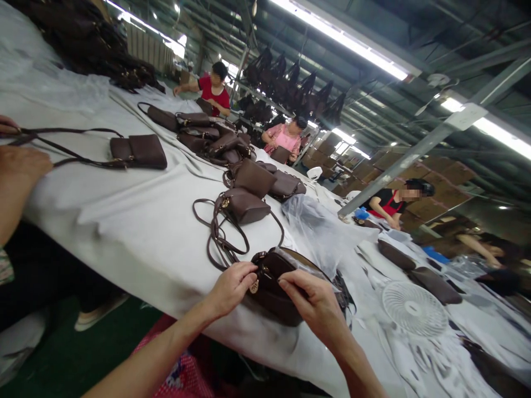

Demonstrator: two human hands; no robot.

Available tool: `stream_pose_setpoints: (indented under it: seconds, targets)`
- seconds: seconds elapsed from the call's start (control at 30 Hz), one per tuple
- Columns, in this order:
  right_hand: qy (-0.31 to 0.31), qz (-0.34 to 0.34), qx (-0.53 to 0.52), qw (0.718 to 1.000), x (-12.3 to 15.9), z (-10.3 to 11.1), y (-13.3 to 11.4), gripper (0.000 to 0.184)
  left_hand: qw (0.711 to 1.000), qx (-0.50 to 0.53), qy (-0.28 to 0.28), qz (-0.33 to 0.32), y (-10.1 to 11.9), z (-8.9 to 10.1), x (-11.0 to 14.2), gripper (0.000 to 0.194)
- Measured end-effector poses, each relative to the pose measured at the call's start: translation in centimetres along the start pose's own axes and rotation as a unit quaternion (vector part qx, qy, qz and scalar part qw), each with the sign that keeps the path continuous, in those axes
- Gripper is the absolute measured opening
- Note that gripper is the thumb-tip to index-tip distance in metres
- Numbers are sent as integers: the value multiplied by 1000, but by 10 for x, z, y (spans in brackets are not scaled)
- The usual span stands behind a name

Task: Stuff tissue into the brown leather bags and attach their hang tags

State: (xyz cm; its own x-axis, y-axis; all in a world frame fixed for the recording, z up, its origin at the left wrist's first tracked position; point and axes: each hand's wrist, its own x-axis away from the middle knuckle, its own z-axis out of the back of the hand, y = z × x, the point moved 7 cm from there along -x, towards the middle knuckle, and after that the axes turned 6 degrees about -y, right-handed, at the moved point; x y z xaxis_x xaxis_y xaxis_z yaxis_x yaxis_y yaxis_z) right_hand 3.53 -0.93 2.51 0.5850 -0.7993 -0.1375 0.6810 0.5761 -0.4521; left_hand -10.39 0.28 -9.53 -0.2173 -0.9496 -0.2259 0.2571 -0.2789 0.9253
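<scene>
A dark brown handbag (276,301) rests at the near edge of the white-covered table, its zipped top opening facing up. My left hand (234,284) pinches the bag's left end, beside a round gold charm (254,286). At the upper front of the same bag, my right hand (317,296) has thumb and fingers closed on its edge; the exact part between the fingertips is hidden. Thin brown straps (219,237) loop on the cloth beyond my left hand. Just behind them sits another brown bag (249,205) with a gold fitting.
Brown bags (207,132) are heaped farther up the table. A co-worker's hand (25,163) at left holds straps of a small bag (139,151). Clear plastic (315,221) lies beyond my bag. A white fan (415,309) stands at right. Other people work along the far side.
</scene>
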Motion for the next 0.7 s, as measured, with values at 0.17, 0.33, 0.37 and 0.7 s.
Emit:
stream_pose_setpoints:
  seconds: [0.17,0.33,0.37,0.7]
  targets:
    - [12,5,99,995,-19,25,-1,21,998,-21,-49,15,-24,-27,-7,60]
    - [39,-11,116,992,-35,17,20,22,998,-35,-43,-41,-16,-27,-21,55]
    - [32,-16,109,993,-38,11,27,23,997,-40,-49,-45,-14,-26,-25,52]
    - [39,-26,72,996,-41,7,51,21,998,65,5,1,-18,-30,-64,49]
